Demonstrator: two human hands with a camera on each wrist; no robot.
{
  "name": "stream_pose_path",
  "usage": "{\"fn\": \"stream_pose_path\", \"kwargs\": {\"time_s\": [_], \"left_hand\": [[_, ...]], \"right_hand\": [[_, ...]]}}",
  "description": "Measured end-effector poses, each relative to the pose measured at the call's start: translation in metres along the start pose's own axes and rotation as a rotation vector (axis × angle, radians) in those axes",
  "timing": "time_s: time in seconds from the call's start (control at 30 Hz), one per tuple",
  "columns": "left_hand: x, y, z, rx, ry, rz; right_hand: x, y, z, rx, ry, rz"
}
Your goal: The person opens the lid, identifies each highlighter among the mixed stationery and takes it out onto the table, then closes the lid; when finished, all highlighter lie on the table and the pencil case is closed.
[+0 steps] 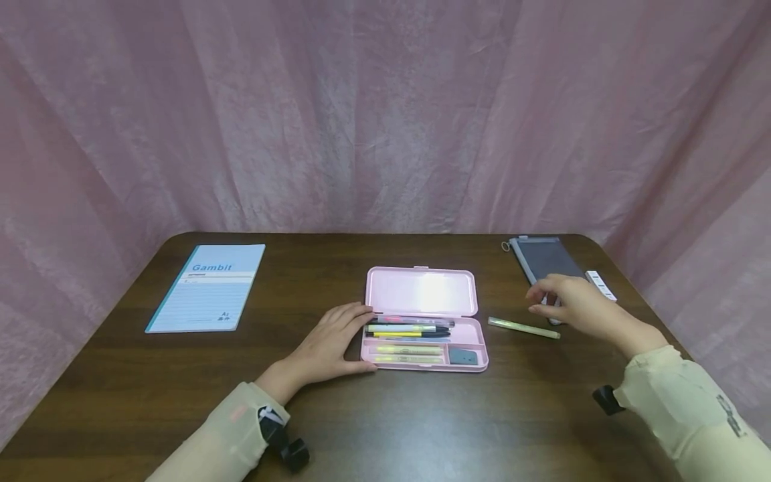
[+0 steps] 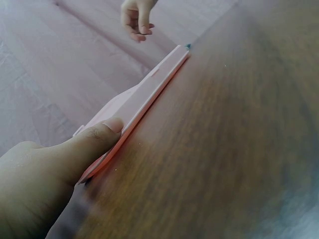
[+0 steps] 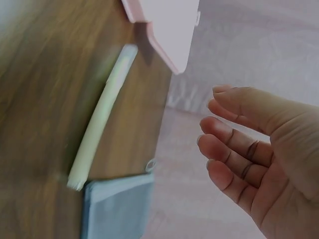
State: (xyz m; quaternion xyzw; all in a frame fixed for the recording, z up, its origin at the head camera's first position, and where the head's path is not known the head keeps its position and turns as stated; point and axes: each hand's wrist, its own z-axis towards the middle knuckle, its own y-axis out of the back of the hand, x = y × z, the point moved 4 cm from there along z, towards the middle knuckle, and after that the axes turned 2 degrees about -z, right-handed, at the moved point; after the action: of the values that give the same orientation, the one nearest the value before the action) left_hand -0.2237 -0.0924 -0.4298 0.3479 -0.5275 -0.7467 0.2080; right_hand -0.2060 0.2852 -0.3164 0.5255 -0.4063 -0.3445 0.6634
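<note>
A pink pencil case (image 1: 421, 367) lies with its lid raised, holding several pens and highlighters and a grey eraser (image 1: 462, 356). My left hand (image 1: 322, 345) holds the case's left end, thumb at the front corner and fingers toward the hinge; in the left wrist view the thumb (image 2: 102, 134) rests against the case's side. A pale yellow-green highlighter (image 1: 524, 327) lies on the table right of the case. Just above and to the right of it hovers my right hand (image 1: 575, 304), its fingers loosely bent around nothing; the right wrist view shows that hand (image 3: 254, 149) apart from the highlighter.
A grey zip pouch (image 1: 545, 258) lies at the back right, partly behind the right hand, with a small white block (image 1: 600, 284) beside it. On the left of the table (image 1: 391, 428) lies a light blue notebook (image 1: 207, 294). Pink curtains (image 1: 385, 120) hang behind.
</note>
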Motion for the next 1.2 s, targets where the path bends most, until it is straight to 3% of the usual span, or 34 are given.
{"fn": "stream_pose_path", "kwargs": {"time_s": [0.3,0.43,0.67,0.93,1.2], "left_hand": [[0.002,0.002,-0.001,-0.003,0.000,-0.005],[0.002,0.001,-0.001,-0.011,-0.005,0.002],[0.000,-0.001,-0.002,-0.010,-0.015,0.001],[0.001,-0.003,-0.002,-0.006,-0.005,-0.006],[0.001,-0.002,-0.001,-0.003,-0.007,-0.017]], "right_hand": [[0.031,-0.005,0.025,0.048,0.047,0.076],[0.041,-0.016,0.034,0.073,0.043,0.104],[0.060,-0.044,0.045,0.063,0.110,0.123],[0.076,-0.066,0.057,0.161,0.087,0.147],[0.081,-0.080,0.063,0.174,0.051,0.180]]}}
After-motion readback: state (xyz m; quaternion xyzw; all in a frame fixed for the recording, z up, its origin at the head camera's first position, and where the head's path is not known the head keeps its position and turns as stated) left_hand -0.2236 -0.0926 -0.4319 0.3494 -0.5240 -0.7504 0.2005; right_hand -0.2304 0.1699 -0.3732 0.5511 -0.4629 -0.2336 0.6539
